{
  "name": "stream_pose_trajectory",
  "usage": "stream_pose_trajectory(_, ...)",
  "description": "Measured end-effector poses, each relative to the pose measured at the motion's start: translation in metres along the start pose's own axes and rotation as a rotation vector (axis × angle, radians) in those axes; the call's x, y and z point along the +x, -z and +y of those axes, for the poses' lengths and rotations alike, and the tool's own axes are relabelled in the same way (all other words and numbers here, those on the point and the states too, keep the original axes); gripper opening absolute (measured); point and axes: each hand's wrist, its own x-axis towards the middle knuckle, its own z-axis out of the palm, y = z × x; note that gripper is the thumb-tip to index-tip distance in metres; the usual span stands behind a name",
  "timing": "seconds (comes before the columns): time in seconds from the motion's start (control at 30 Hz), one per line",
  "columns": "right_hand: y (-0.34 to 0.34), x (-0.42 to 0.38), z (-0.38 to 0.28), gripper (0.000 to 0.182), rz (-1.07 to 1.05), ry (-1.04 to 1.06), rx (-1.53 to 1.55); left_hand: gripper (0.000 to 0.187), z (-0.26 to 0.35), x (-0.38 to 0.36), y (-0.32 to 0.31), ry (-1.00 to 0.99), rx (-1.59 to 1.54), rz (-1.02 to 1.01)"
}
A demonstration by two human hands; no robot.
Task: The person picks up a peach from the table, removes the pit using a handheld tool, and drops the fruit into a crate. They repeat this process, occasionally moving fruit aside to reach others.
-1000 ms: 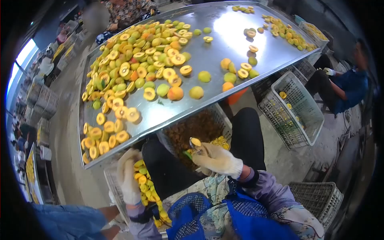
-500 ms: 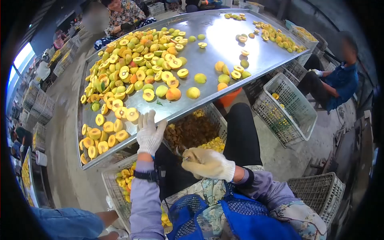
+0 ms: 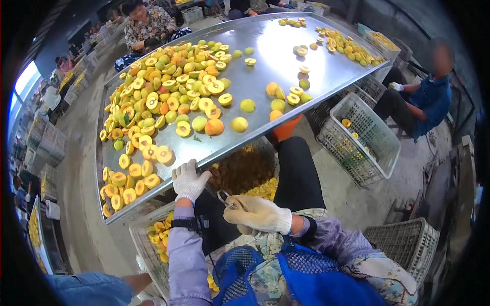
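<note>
My left hand (image 3: 190, 181), in a white knit glove, rests at the near edge of the metal table (image 3: 224, 148), fingers apart and nothing in it. My right hand (image 3: 258, 213), in a tan-stained glove, is closed around a small tool with a curved metal loop (image 3: 223, 196), held over my lap. Halved fruit with pits (image 3: 131, 176) lies near my left hand, beside a big heap of green-yellow fruit (image 3: 173, 84). Under the table edge, a crate (image 3: 273, 153) holds brown scraps and yellow pieces.
A crate of fruit halves (image 3: 137, 224) stands below the table's left corner. Two more crates (image 3: 380, 153) (image 3: 408, 245) are on the right. An orange bucket (image 3: 287, 128) sits under the table. People sit at the right and across the table; a person's leg (image 3: 92, 288) is at lower left.
The view has shifted slightly. My left hand's fingers lie more over the table edge. The tool's metal loop now shows beyond my right hand, which stays closed.
</note>
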Motion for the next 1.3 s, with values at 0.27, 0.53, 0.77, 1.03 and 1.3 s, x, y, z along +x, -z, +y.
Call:
stream_pose_trajectory(0.27, 0.050, -0.001, -0.019, 0.034, -0.180, -0.181, 0.133, 0.053, 0.086, -0.049, 0.055, -0.133, -1.778, -0.419)
stream_pose_trajectory(0.53, 0.067, 0.010, 0.007, 0.039, 0.431, 0.135, -0.393, 0.028, 0.123, -0.040, 0.071, 0.133, -1.320, -0.340)
stream_pose_trajectory(0.77, 0.097, 0.018, 0.013, 0.028, 0.368, 0.010, -0.115, 0.035, 0.120, 0.041, 0.050, 0.031, -1.014, -0.359)
stream_pose_trajectory(1.03, 0.148, 0.013, 0.027, 0.024, 0.561, -0.042, 0.157, 0.029, 0.161, 0.147, -0.006, -0.806, -0.227, -0.046)
stream_pose_trajectory(1.3, 0.180, 0.011, 0.029, 0.026, 0.531, -0.128, 0.470, 0.035, 0.233, 0.200, -0.043, -0.563, -0.369, -0.294)
